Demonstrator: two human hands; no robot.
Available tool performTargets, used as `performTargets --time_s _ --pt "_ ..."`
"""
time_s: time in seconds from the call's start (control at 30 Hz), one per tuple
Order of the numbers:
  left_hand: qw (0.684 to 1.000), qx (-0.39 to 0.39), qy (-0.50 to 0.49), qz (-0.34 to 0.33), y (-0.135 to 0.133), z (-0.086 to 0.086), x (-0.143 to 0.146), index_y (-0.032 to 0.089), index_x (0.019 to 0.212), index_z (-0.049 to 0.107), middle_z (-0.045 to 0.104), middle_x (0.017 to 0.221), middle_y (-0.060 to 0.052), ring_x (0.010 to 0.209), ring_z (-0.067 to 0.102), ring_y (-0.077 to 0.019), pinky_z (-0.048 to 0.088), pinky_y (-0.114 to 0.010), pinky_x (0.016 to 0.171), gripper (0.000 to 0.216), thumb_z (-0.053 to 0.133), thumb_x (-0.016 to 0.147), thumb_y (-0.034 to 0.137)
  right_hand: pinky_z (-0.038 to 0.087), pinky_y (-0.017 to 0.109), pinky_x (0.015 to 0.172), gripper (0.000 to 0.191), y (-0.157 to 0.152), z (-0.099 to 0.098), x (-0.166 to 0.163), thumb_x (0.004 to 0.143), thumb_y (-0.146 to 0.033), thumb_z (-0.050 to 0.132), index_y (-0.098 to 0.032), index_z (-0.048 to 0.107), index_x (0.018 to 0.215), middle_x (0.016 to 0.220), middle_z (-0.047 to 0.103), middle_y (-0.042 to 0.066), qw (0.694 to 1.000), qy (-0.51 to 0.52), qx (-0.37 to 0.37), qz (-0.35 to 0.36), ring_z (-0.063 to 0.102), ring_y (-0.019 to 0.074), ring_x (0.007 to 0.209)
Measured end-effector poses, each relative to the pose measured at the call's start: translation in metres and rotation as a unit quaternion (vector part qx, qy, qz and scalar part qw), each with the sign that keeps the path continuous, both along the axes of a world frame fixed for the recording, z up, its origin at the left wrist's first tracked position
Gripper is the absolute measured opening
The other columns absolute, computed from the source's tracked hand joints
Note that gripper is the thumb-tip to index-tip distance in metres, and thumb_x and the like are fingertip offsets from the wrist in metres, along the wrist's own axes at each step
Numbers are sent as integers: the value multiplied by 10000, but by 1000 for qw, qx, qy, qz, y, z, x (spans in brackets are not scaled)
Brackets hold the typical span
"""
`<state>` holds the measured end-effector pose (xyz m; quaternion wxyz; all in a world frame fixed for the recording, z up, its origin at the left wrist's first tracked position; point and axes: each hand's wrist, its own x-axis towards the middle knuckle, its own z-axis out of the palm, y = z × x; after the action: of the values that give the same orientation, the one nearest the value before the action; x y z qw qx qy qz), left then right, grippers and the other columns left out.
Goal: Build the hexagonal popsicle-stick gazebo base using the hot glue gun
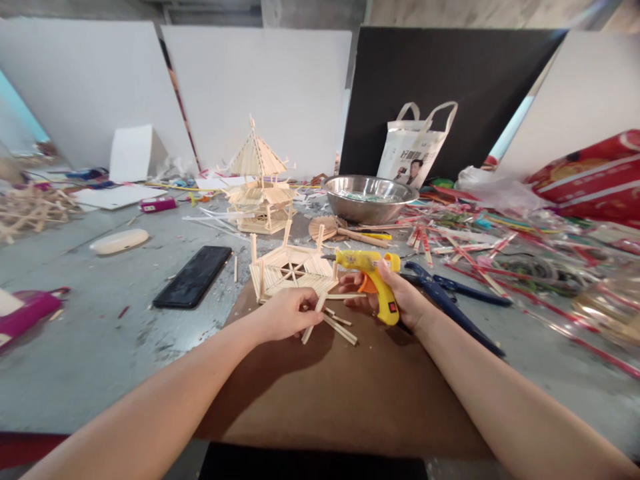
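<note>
My right hand (400, 290) is wrapped around a yellow hot glue gun (383, 293) with an orange trigger, its nozzle pointing left over a wooden stick frame (273, 270). This flat, many-sided frame has short upright posts and spokes in its middle. In front of it my left hand (287, 313) pinches a short wooden stick (320, 303) between thumb and fingers. Several loose sticks (343, 330) lie on the brown board (330, 393) just beside the left fingertips. Behind the frame stands a tiered stick pagoda (260, 180) with a pointed roof.
A black phone (193, 277) lies left of the board, near a white oval object (120, 241). Dark blue pliers-like cutters (450, 293) rest right of my right hand. A metal bowl (370, 199) and a white bag (413, 150) stand behind. Red-wrapped sticks (460, 247) clutter the right.
</note>
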<state>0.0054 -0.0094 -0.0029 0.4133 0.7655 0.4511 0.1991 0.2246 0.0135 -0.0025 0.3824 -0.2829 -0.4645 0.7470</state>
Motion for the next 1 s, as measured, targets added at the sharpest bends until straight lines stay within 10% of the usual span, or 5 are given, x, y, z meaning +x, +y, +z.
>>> performTargets --time_s 1.0 --pt "999 16 -31 12 0 4 -1 162 778 593 625 692 -20 612 557 -143 390 -235 550 150 511 679 239 478 392 750 411 6 0 3 784 -493 379 -151 587 696 881 605 87 997 24 3 -78 560 205 895"
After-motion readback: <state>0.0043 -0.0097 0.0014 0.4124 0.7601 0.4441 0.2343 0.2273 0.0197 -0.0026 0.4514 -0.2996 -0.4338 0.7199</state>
